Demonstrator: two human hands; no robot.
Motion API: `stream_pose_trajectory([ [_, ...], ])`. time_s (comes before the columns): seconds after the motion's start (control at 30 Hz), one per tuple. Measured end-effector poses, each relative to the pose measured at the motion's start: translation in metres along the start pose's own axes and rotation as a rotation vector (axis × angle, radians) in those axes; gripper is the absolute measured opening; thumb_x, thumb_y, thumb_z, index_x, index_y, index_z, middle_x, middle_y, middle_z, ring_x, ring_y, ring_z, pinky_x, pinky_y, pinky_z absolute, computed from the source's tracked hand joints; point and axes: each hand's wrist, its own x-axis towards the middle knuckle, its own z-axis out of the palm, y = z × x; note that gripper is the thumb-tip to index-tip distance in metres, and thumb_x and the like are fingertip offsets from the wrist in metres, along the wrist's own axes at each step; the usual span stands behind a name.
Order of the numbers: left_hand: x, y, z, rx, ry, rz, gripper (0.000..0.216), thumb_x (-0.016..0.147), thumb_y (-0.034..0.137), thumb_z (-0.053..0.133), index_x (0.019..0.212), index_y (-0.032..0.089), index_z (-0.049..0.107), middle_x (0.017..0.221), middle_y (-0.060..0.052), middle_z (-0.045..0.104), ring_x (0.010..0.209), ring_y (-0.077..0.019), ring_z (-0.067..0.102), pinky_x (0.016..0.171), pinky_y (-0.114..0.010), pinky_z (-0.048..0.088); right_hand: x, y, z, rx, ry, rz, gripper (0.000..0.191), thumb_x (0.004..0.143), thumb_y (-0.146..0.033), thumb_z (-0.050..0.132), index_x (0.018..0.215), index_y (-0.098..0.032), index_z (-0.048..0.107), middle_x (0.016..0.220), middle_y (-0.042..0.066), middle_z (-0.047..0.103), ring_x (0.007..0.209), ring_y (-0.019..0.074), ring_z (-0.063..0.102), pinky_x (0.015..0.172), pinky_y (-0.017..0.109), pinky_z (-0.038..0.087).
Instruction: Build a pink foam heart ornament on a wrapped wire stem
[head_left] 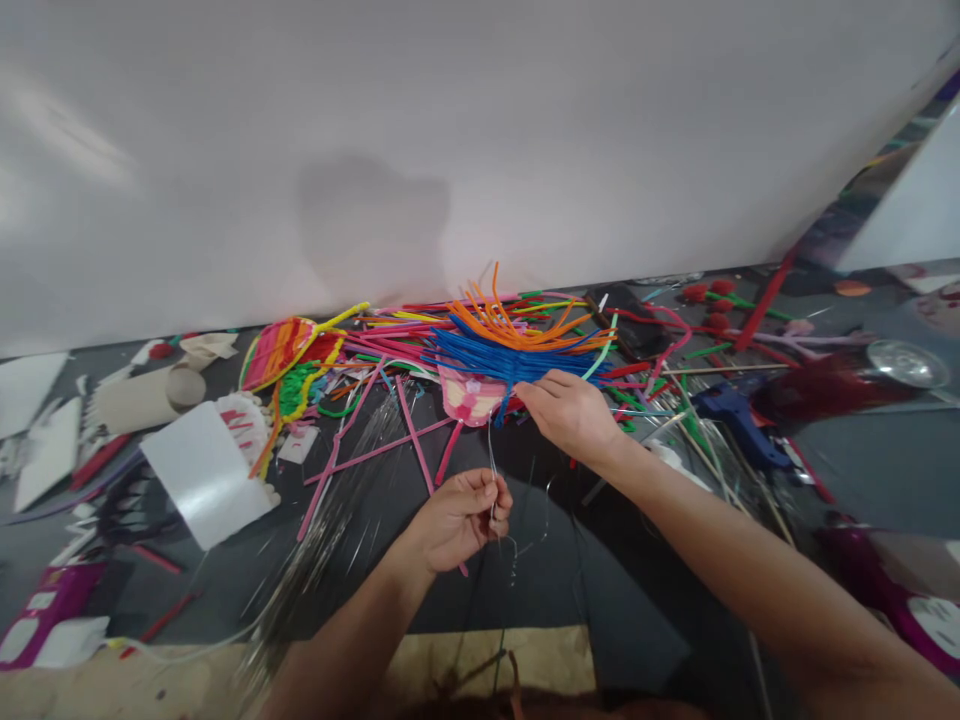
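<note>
Left hand (461, 520) pinching wire (491, 462), right hand (570, 410) reaching

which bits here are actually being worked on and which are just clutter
In hand: left hand pinching thin silver wire; right hand on bundle of blue pipe cleaners.
Lying about: blue plastic glue gun, beige cardboard tube, white card sheet, red pompoms.

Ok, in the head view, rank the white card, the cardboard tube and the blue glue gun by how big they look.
1. white card, clearly the largest.
2. cardboard tube and blue glue gun: they look about alike, so I won't rank one above the other.
</note>
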Motion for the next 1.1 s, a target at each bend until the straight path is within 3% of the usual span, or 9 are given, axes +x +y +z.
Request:
stream_pose_trajectory([
  [0.17,0.005,-0.005,-0.004,0.022,0.003,-0.012,0.021,0.062,0.021,0.079,0.065,0.012,0.060,0.062,-0.003,0.062,0.054,-0.0094,0.055,0.053,-0.022,0.041,-0.001,0.000,0.001,0.013,0.016,-0.010,0.021,0.089,-0.010,0.045,0.091,-0.013,0.066,0.068,0.005,0.066,0.065,0.0170,0.051,0.066,0.030,0.039],
  [0.3,0.005,-0.002,-0.006,0.165,0.053,-0.008,0.024,0.061,0.025,0.079,0.065,0.012,0.060,0.062,-0.004,0.064,0.053,-0.0106,0.057,0.056,-0.024,0.044,-0.002,0.001,0.001,0.016,-0.004,-0.022,0.022,0.090,-0.010,0.045,0.093,-0.012,0.066,0.069,0.005,0.066,0.068,0.0172,0.052,0.068,0.029,0.039],
  [0.53,0.000,0.014,0.001,0.443,0.159,-0.007,0.026,0.062,0.030,0.077,0.066,0.014,0.057,0.060,0.000,0.062,0.048,-0.0064,0.052,0.048,-0.018,0.035,-0.002,0.002,0.000,0.010,-0.017,-0.038,0.024,0.090,-0.011,0.043,0.095,-0.012,0.067,0.071,0.005,0.067,0.069,0.0173,0.051,0.067,0.029,0.039],
  [0.8,-0.002,0.016,0.009,0.618,0.162,0.003,0.032,0.065,0.040,0.074,0.067,0.015,0.054,0.059,0.002,0.058,0.046,-0.0046,0.045,0.047,-0.018,0.030,-0.001,0.002,-0.001,0.002,-0.019,-0.036,0.023,0.090,-0.012,0.045,0.095,-0.012,0.067,0.071,0.005,0.067,0.069,0.0170,0.051,0.067,0.029,0.038],
  [1.1,-0.006,0.005,0.013,0.495,0.206,0.063,0.031,0.069,0.041,0.071,0.071,0.016,0.053,0.060,0.001,0.060,0.054,-0.0083,0.053,0.053,-0.020,0.038,-0.004,0.003,0.000,-0.028,0.005,-0.007,0.022,0.090,-0.012,0.046,0.093,-0.012,0.067,0.069,0.004,0.066,0.067,0.0170,0.049,0.065,0.029,0.037],
])
